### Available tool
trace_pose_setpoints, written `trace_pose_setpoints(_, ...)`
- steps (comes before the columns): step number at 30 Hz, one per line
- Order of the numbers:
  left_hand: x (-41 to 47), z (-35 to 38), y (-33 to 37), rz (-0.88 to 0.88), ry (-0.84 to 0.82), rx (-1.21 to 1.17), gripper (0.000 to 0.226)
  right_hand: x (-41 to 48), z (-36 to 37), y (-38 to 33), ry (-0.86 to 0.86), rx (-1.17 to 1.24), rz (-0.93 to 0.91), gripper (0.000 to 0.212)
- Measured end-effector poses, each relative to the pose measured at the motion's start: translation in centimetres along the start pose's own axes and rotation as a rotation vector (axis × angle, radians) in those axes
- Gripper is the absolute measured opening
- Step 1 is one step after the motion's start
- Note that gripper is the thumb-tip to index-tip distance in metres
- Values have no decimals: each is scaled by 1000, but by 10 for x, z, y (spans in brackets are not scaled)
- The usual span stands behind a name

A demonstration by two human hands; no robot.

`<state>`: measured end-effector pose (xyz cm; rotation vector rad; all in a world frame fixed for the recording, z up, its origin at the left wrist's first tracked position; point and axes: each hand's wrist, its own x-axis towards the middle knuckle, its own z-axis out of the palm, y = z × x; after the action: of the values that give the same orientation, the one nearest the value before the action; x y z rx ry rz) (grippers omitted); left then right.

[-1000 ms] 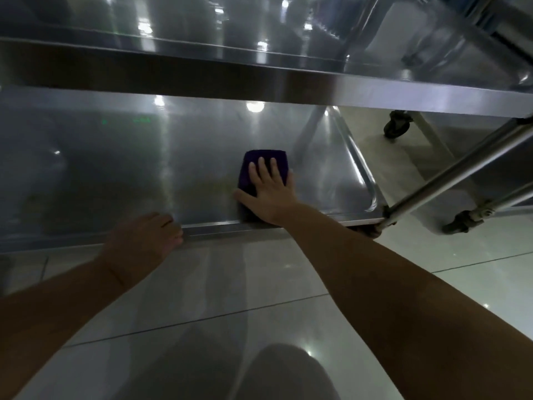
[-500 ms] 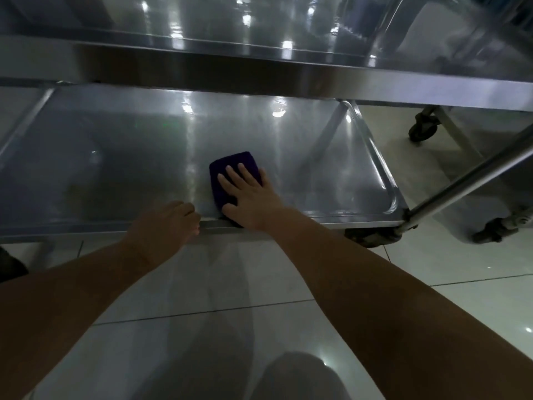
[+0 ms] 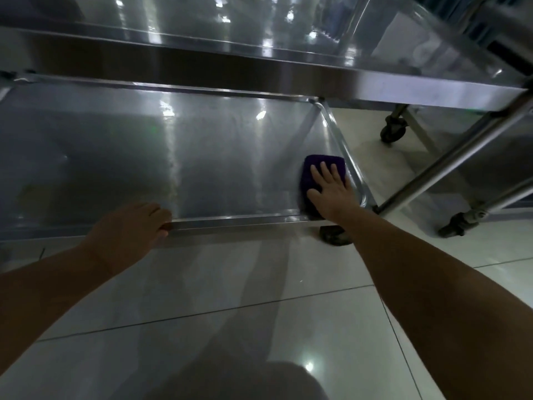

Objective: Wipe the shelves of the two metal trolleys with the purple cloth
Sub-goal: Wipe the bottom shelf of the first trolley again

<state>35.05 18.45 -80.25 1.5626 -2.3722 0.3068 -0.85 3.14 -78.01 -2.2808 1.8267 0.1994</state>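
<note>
Head view: right hand (image 3: 331,192), fingers straight, presses the cloth (image 3: 320,163) flat on the lower shelf (image 3: 245,219), in its near right corner. Left hand (image 3: 129,226) curls over the front rim. The cloth looks soft and light, so flat palm pressure should suit it.

- The lower shelf (image 3: 202,168) lies beneath the upper shelf (image 3: 259,67) of the near trolley.
- The cloth (image 3: 323,166) lies on the lower shelf in its near right corner, just beside the right rim.
- The right hand (image 3: 331,193) rests flat on the cloth.
- The left hand (image 3: 129,226) grips the lower shelf's front edge, well left of the cloth.
- A caster (image 3: 334,239) sits below that corner, on the floor (image 3: 259,284).
- A second trolley (image 3: 496,151) stands to the right.
</note>
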Motion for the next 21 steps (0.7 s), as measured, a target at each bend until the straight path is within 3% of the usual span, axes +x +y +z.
trace_pose_setpoints(1,-1,3,-2,-28,-9,-25,27,0,-3,13,-5,-1,40,64)
trace_pose_setpoints(3,-4,6,-4,-22,-23,-22,16,1,-6,30,-5,-2,102,67)
trace_pose_setpoints(6,-5,6,-4,-43,-71,-34,37,10,-8,27,13,24,188,69)
trace_pose_setpoints(9,-6,12,-5,-86,-96,-46,37,25,-10,5,2,73,213,66)
trace_pose_setpoints(21,-13,8,-12,-59,-22,-31,35,48,20,-186,10,-84,-297,67)
